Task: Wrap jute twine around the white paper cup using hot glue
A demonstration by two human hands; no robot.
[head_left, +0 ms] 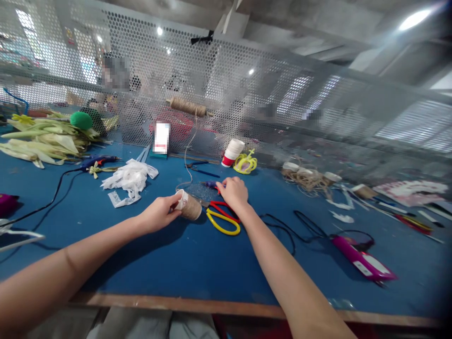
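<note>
My left hand (160, 214) is closed around the rim end of a paper cup (181, 200), which is tipped on its side just above the table. Brown twine (191, 208) is wound round the cup's lower part. Its loose strand runs up to a twine spool (187, 107) on a rod at the mesh screen. My right hand (233, 192) is closed on a blue hot glue gun (211, 184), whose nozzle points left; most of its body is hidden by the fingers. Scissors (223, 228) with yellow and red handles lie between the hands, near the cup's base.
White plastic strips (130, 179), a second glue gun (99, 161) and corn husks (45, 139) lie left. Pliers (199, 165), stacked paper cups (232, 151) and a yellow woven piece (246, 163) are behind. A purple corded tool (363, 259) lies right, below tangled twine (307, 179).
</note>
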